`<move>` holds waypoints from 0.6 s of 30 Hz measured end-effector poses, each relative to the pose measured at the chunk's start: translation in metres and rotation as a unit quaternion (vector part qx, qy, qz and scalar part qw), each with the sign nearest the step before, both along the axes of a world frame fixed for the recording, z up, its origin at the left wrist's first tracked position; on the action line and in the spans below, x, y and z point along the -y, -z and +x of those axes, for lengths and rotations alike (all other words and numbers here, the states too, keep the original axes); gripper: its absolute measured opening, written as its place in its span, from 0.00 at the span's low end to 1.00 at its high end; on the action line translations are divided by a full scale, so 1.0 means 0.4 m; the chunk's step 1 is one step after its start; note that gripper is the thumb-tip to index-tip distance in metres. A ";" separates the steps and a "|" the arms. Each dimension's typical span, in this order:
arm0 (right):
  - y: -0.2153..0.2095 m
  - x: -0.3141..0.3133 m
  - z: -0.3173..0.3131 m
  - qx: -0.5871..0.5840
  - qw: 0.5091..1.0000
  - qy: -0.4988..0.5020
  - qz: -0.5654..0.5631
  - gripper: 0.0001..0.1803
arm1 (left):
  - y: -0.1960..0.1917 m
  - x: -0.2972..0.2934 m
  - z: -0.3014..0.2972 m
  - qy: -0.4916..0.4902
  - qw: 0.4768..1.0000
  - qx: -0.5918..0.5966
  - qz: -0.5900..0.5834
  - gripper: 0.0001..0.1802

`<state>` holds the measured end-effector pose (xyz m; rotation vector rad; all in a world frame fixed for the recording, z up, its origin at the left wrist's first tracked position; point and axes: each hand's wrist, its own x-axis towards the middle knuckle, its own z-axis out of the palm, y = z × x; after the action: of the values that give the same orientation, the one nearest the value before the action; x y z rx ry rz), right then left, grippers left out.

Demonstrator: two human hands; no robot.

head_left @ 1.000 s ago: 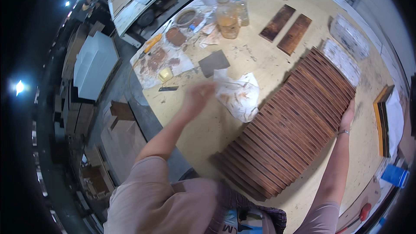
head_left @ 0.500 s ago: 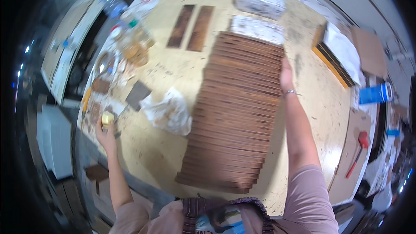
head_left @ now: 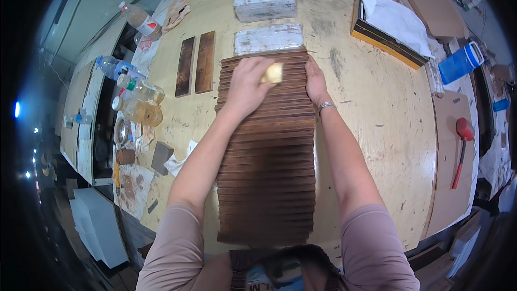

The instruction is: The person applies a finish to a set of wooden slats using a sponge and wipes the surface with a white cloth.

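Note:
A long row of dark brown wooden slats [head_left: 266, 167] lies crosswise, side by side, down the middle of the table. Over its far end, my left hand [head_left: 249, 82] is closed on a small pale yellow block [head_left: 273, 74] that looks like a sponge. The block is at the surface of the slats near the far edge. My right hand [head_left: 316, 81] rests along the row's right side close to the far end, its fingers stretched out against the slat ends. Beyond the row sits a white wrapped block [head_left: 268, 39].
Another wrapped block [head_left: 265, 3] stands farther back. Two loose slats [head_left: 204, 62] lie to the left. Bottles of yellowish liquid [head_left: 139, 109], a grey pad [head_left: 161, 157] and crumpled white paper [head_left: 180, 163] are at left. A box [head_left: 388, 43], blue jug [head_left: 458, 64] and red mallet [head_left: 464, 129] are at right.
My left hand has carried the yellow block from the table's left edge to the far end of the slats. My right hand stays at their right side. The view has shifted.

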<state>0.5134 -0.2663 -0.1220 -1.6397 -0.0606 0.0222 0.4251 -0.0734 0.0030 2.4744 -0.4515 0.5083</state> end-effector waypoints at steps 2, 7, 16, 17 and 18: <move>-0.027 0.007 -0.013 0.008 1.000 0.008 0.009 0.29 | 0.025 0.047 0.047 0.028 0.999 -0.005 0.020 0.27; -0.021 0.017 -0.012 0.018 0.999 0.027 -0.011 0.29 | 0.032 0.030 0.056 0.015 0.994 -0.025 0.107 0.26; -0.022 0.009 -0.009 0.016 0.999 0.036 -0.013 0.29 | 0.027 0.108 0.038 0.071 0.995 -0.022 0.058 0.25; -0.024 0.011 -0.011 0.022 0.999 0.038 -0.016 0.29 | 0.026 0.104 0.036 0.034 0.995 -0.019 0.090 0.25; -0.025 0.014 -0.012 0.028 0.999 0.041 -0.020 0.29 | 0.020 0.090 0.029 -0.004 0.992 -0.017 0.122 0.25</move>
<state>0.5085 -0.2719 -0.1119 -1.6808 -0.0356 -0.0865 0.4368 -0.1096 -0.0050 2.7144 -0.5177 0.4355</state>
